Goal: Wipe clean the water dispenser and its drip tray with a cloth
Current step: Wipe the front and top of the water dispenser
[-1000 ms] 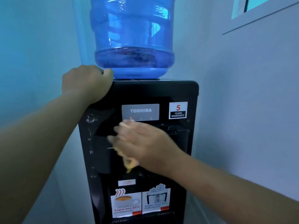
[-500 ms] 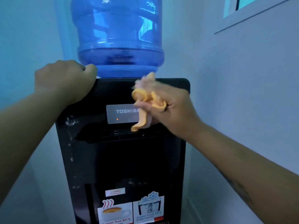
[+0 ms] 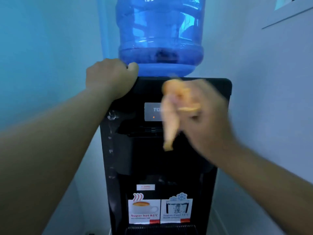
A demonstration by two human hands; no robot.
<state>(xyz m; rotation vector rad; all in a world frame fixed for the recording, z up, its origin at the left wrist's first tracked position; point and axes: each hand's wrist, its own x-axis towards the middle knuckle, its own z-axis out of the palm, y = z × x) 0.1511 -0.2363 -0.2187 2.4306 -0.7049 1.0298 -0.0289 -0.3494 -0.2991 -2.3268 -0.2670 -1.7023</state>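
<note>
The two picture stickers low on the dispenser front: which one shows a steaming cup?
The left sticker, marked "Super hot". It shows a cup under red steam lines; the right sticker has a snowflake above an icy picture.

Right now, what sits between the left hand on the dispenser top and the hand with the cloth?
In the head view, only bare black dispenser top separates the left hand from the right hand holding the orange cloth.

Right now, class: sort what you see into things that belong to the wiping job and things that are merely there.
Belongs to the job:
water dispenser
drip tray
yellow cloth, bunched in the right hand
left hand, gripping the dispenser's top corner

Merely there:
blue water bottle
hot and cold stickers
window frame
</note>
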